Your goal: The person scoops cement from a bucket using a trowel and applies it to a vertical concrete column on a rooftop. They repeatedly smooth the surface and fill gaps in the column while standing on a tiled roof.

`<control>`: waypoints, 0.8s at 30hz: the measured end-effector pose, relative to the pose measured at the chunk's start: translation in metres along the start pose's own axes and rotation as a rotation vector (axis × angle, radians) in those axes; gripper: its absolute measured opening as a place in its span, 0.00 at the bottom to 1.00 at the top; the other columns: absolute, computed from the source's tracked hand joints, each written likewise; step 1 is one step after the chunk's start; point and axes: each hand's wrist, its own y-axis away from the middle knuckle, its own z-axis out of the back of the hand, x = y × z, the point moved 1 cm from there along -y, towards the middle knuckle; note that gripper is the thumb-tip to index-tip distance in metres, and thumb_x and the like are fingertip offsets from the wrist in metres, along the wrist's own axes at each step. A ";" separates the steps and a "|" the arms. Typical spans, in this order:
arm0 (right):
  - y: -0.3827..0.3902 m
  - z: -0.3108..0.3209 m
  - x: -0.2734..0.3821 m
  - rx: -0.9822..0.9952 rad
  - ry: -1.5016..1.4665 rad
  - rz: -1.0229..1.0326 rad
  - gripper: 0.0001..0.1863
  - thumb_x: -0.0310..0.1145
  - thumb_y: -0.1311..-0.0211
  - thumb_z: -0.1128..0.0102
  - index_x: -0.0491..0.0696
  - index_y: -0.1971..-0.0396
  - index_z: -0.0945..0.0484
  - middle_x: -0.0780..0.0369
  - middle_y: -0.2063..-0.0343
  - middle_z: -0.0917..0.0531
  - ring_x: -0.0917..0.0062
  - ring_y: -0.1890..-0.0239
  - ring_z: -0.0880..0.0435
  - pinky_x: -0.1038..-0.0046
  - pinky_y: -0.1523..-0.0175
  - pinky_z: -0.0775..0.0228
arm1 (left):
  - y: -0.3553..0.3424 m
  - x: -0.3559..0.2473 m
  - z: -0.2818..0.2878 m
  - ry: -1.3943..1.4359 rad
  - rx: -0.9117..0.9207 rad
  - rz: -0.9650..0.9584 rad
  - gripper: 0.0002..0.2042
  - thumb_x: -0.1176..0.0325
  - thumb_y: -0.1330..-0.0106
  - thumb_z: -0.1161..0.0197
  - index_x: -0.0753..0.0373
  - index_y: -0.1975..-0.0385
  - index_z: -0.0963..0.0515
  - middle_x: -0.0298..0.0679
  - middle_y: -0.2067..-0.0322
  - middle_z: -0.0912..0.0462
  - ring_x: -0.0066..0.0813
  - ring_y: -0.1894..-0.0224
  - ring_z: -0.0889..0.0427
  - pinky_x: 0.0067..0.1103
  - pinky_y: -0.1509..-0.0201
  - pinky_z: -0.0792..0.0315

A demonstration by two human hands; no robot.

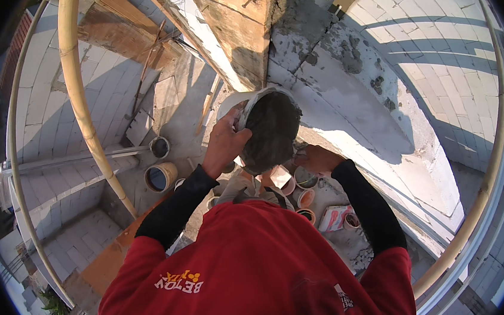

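A whitish bucket is tipped so that its mouth faces me, with dark grey wet mortar filling the opening. My left hand is closed on the bucket's left rim, thumb toward the mortar. At the lower right of the mouth, my right hand has its fingers curled close by the rim. What lies inside those fingers is hidden, so I cannot tell if they hold the rim or a tool. Right above the bucket stands a wooden formwork board with nails in it.
A mortar-smeared sloping slab rises on the right. Bamboo poles stand at the left, and another pole curves along the right. Below are a bucket of dark liquid, a smaller bucket, several tubs and a red-white bag.
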 end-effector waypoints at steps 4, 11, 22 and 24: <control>-0.036 -0.058 -0.009 0.007 -0.382 0.366 0.29 0.52 0.24 0.42 0.38 0.46 0.18 0.56 0.70 0.15 0.74 0.69 0.17 0.68 0.61 0.25 | 0.008 -0.021 0.018 0.025 0.030 -0.002 0.34 0.70 0.41 0.37 0.64 0.30 0.28 0.45 0.69 0.20 0.33 0.68 0.21 0.30 0.60 0.25; -0.081 -0.100 0.056 -0.466 -0.448 0.808 0.34 0.53 0.25 0.39 0.34 0.39 0.22 0.45 0.60 0.11 0.66 0.70 0.09 0.63 0.56 0.19 | 0.026 -0.037 0.050 -0.022 -0.064 0.111 0.33 0.74 0.41 0.38 0.70 0.31 0.29 0.32 0.69 0.31 0.21 0.71 0.28 0.21 0.66 0.30; -0.035 -0.074 0.017 -0.416 -0.366 0.451 0.36 0.54 0.26 0.39 0.30 0.42 0.22 0.37 0.59 0.13 0.51 0.55 0.10 0.57 0.47 0.22 | 0.031 0.035 0.036 0.296 -0.148 0.291 0.41 0.79 0.39 0.40 0.68 0.22 0.42 0.37 0.60 0.17 0.22 0.62 0.17 0.18 0.62 0.21; -0.009 -0.083 0.008 -0.486 -0.371 0.411 0.37 0.55 0.27 0.39 0.30 0.42 0.22 0.37 0.58 0.13 0.52 0.54 0.10 0.57 0.47 0.22 | 0.032 0.033 0.028 0.444 -0.085 0.312 0.41 0.78 0.38 0.38 0.63 0.21 0.42 0.34 0.62 0.19 0.22 0.62 0.17 0.21 0.62 0.20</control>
